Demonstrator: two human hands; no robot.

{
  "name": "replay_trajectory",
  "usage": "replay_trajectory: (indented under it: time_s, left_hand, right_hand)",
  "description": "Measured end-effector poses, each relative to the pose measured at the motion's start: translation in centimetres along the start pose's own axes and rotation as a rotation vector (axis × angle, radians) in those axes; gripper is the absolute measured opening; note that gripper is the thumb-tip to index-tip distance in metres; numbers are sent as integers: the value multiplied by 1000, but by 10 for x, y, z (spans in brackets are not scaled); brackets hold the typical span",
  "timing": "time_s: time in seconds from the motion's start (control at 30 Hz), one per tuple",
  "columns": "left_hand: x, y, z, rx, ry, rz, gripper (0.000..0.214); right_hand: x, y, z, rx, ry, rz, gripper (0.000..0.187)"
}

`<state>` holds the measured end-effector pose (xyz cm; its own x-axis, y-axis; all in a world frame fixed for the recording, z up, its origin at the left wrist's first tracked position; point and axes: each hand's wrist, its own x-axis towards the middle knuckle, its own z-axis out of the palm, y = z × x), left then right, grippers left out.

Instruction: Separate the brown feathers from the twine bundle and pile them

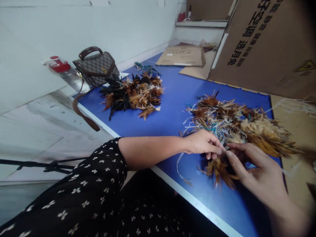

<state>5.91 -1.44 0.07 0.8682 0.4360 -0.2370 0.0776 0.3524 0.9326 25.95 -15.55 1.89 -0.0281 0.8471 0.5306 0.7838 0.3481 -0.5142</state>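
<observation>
My left hand [206, 142] is closed in a pinch at the top of a small bundle of brown feathers [218, 171], whose tips hang down over the blue table. Facing it, my right hand [259, 168] pinches a short whitish strip [226, 148] between thumb and forefinger, right at my left fingertips. The bundle's tied end is mostly hidden by my fingers. Just beyond both hands lies a large heap of feather bundles [259, 126], brown and tan, with white and teal strings tangled in it. A loose white string [178, 168] trails beside my left wrist.
A second pile of brown and black feather bundles [140, 92] lies farther left on the blue table [172, 98]. Behind it stand a patterned handbag [97, 69] and a red-capped water bottle [65, 72]. Cardboard [266, 49] rises at the back right, and a flat carton [181, 56] lies behind.
</observation>
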Motion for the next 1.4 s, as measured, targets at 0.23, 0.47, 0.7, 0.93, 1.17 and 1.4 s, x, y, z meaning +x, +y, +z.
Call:
replay_trajectory:
  time_s: [0.23, 0.47, 0.7, 0.93, 1.17, 1.4]
  left_hand:
    - [3, 0, 0, -5, -1, -4, 39]
    - [2, 3, -1, -104, 71, 41, 42]
    - [8, -4, -5, -150, 6, 165, 55]
    - [5, -3, -4, -116, -54, 182, 51]
    - [6, -7, -8, 2, -13, 307, 40]
    - [3, -7, -3, 406, 181, 677, 17]
  right_hand:
    - [6, -6, 2, 68, 0, -32, 13]
    - [5, -6, 1, 122, -59, -41, 13]
    - [0, 8, 4, 107, -27, 46, 19]
    - [-5, 20, 11, 179, -129, 137, 36]
    - [-1, 12, 9, 222, -104, 181, 30]
    - [-2, 8, 11, 315, -79, 324, 34]
